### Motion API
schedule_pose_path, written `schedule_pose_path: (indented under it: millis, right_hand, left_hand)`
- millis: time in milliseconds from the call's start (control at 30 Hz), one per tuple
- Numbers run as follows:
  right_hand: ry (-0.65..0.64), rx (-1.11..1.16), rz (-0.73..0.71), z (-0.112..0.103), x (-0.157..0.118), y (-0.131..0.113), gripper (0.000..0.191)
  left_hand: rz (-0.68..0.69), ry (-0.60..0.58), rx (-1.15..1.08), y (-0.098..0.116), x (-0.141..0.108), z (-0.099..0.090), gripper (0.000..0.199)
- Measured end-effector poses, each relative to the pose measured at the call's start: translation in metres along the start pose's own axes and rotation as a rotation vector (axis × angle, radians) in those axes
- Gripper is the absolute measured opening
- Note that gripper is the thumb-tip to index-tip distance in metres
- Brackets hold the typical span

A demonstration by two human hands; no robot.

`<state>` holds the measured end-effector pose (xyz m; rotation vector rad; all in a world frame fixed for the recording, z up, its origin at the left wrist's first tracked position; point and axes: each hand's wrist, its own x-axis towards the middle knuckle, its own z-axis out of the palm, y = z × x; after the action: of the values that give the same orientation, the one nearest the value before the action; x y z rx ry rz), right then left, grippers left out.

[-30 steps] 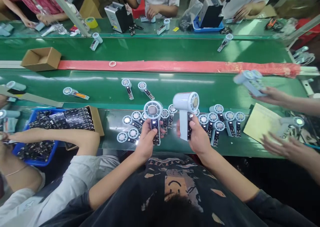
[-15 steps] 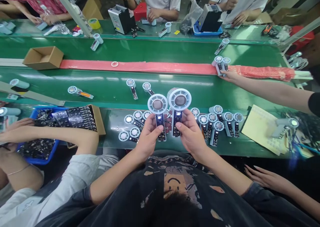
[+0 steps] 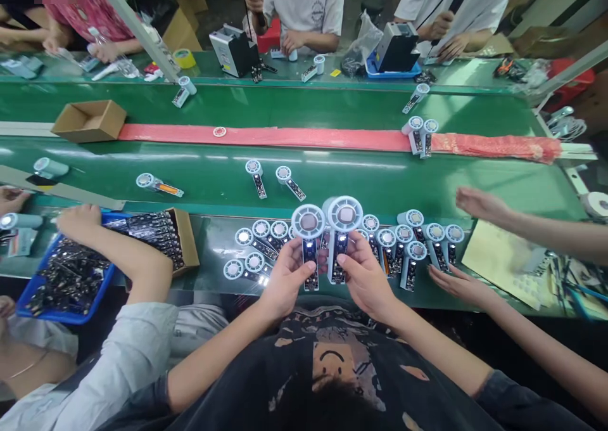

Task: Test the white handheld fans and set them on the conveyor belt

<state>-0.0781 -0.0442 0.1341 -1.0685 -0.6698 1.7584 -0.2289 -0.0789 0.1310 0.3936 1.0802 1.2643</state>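
Note:
My left hand (image 3: 287,279) is closed around the handle of a pale blue handheld fan (image 3: 308,222), its thumb on the bare circuit board. In my right hand (image 3: 368,276) is a second handheld fan (image 3: 345,214), gripped the same way, thumb on its board. Both fans stand upright side by side, round heads up, with a small light glowing on each board. More handheld fans with exposed boards lie on the bench on both sides, such as one fan (image 3: 255,263) on the left and another fan (image 3: 417,251) on the right.
At the left, a blue bin (image 3: 90,310) and a cardboard box (image 3: 190,241) hold dark circuit parts. A co-worker's hand (image 3: 458,285) touches the fans at right, near yellow paper sheets (image 3: 494,253). A red strip (image 3: 308,137) runs between green belts carrying several fans.
My hands and both fans sit lower in view. The co-worker at right has let go of two fans on the red strip and reaches to the bench fans. The left co-worker's arm shifted.

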Motion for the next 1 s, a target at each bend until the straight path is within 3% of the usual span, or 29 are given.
schedule_pose_path:
  millis: [200,567,1000]
  right_hand:
    - [0.063,-0.026,0.047,-0.014,-0.005,0.013,0.054]
    - [0.036,-0.043,0.005,-0.020,0.000,0.016,0.050]
    - [0.015,-0.010,-0.073,-0.010,0.003,-0.007,0.049]
  left_hand:
    - [-0.105,0.025,-0.033,-0.015,-0.002,-0.001,0.062]
    - [-0.087,0.012,-0.023,-0.016,0.006,0.003,0.056]
    - [-0.018,-0.055,0.008,0.001,0.009,0.013,0.053]
